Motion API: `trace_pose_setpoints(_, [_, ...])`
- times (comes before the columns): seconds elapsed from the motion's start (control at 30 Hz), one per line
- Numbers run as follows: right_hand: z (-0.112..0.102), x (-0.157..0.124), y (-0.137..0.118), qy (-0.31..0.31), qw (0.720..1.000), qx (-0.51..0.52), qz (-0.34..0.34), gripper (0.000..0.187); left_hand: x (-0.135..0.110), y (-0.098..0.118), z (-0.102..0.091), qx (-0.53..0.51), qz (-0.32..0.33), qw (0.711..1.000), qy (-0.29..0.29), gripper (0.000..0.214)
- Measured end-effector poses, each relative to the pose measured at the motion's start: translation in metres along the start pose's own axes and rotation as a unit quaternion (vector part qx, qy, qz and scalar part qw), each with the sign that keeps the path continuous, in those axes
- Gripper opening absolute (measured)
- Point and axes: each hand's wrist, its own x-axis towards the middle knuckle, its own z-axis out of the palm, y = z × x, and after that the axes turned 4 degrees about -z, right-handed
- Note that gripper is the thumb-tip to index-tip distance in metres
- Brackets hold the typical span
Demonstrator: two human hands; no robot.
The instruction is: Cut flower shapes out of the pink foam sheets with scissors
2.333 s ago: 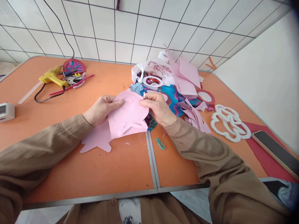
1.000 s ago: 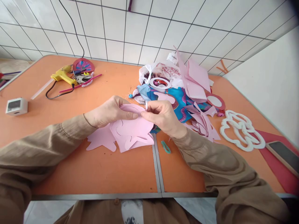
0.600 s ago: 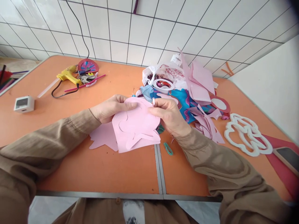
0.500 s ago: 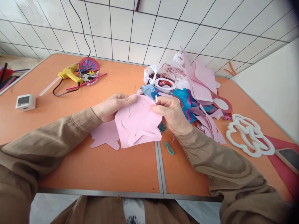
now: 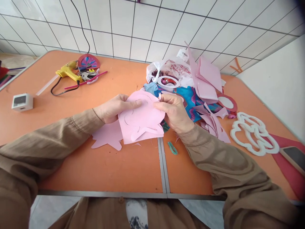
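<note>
I hold a pink paper sheet point(image 5: 143, 119) with curved cut lines a little above the orange table point(image 5: 95, 165). My left hand point(image 5: 114, 107) pinches its upper left edge, thumb on top. My right hand point(image 5: 173, 111) is closed at the sheet's upper right edge, and a small white loop shows between its fingers; I cannot make out what that is. A pink star-like cutout point(image 5: 107, 136) lies flat under my left wrist. A small teal clip point(image 5: 172, 148) lies on the table below my right wrist.
A heap of pink scraps, blue patterned paper and a plastic bag point(image 5: 188, 86) lies behind my hands. White foam outlines point(image 5: 254, 133) and a phone point(image 5: 294, 156) are at the right. A yellow glue gun point(image 5: 66, 72) and a small white box point(image 5: 22, 101) are at the left.
Both hands kept hold of the pink sheet, which tilted flat for a moment and then rose to face me again. My head shifted a little, so the table appears moved.
</note>
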Motion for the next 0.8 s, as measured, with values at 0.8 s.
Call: trace_pose_setpoints(0.8, [0.012, -0.005, 0.012, -0.034, 0.999, 0.018, 0.006, 0.03, -0.003, 0.011, -0.002, 0.096, 0.008, 0.995, -0.008, 0.027])
